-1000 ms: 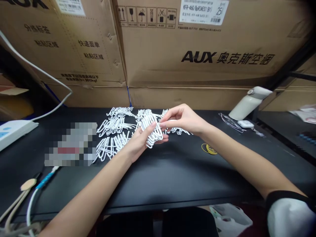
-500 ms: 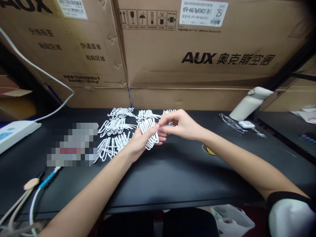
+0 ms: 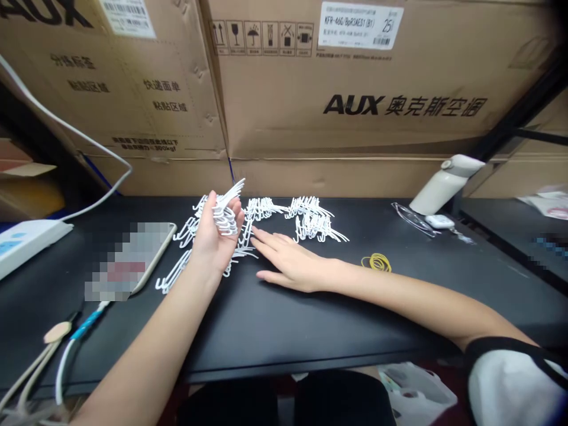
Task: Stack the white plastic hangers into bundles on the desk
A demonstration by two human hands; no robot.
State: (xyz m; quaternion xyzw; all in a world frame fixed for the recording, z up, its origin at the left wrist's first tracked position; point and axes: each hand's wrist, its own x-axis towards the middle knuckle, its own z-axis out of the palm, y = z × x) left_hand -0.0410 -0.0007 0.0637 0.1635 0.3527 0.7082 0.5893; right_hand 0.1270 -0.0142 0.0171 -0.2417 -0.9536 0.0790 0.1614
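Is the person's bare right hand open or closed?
Open: the bare right hand has its fingers extended, thumb apart, near white bent wire hooks.

White hooks (image 3: 317, 227) on black table (image 3: 302, 328)

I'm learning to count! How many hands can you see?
2: the left hand, holding a bunch of white hooks, and the right hand, palm down beside more white hooks.

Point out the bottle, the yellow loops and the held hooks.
Bottle (image 3: 435, 193): head view, middle of its pale body.
Yellow loops (image 3: 378, 261): head view, middle of the coil.
Held hooks (image 3: 225, 219): head view, toward their bent ends.
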